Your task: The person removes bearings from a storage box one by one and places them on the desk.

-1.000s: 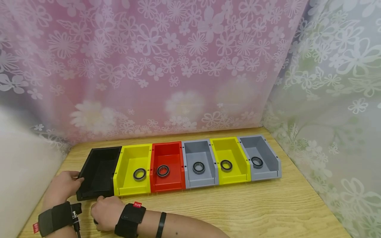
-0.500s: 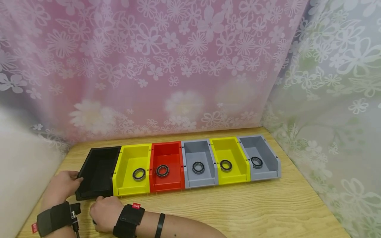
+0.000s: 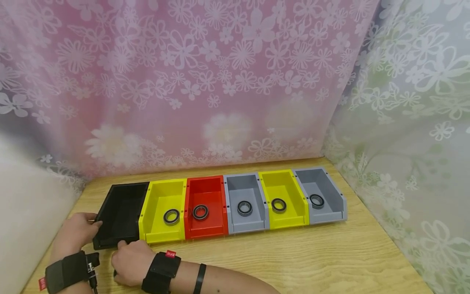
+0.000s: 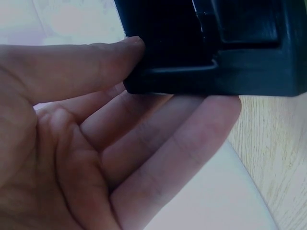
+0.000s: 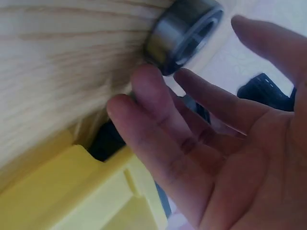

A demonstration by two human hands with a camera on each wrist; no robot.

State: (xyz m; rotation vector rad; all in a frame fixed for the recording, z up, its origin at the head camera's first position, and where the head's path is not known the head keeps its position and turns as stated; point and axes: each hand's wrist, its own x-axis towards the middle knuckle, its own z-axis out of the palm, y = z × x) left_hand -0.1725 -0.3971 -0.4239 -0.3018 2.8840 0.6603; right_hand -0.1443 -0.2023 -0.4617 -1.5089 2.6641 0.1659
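Observation:
My left hand (image 3: 78, 230) grips the left side of a black open-front bin (image 3: 119, 216); in the left wrist view its thumb (image 4: 110, 57) lies against the wall and the fingers reach underneath. My right hand (image 3: 133, 261) is at the table in front of that bin. In the right wrist view a metal ball bearing (image 5: 180, 36) is at the fingertips, with the table behind it. Fingertips (image 5: 148, 79) overlap its lower edge. The thumb (image 5: 264, 40) is on its other side, with a narrow gap visible. The fingers are relaxed. The head view mostly hides this bearing.
Right of the black bin, joined in a row, stand a yellow bin (image 3: 154, 228), a red bin (image 3: 205, 232), a grey bin (image 3: 249, 226), another yellow bin (image 3: 290, 222) and another grey bin (image 3: 330, 216). Each contains one bearing. Patterned curtains (image 3: 220, 81) border the wooden table (image 3: 312, 257).
Both hands keep nearly the same places, with only slight shifts. The row of bins and the bearings inside them stay put.

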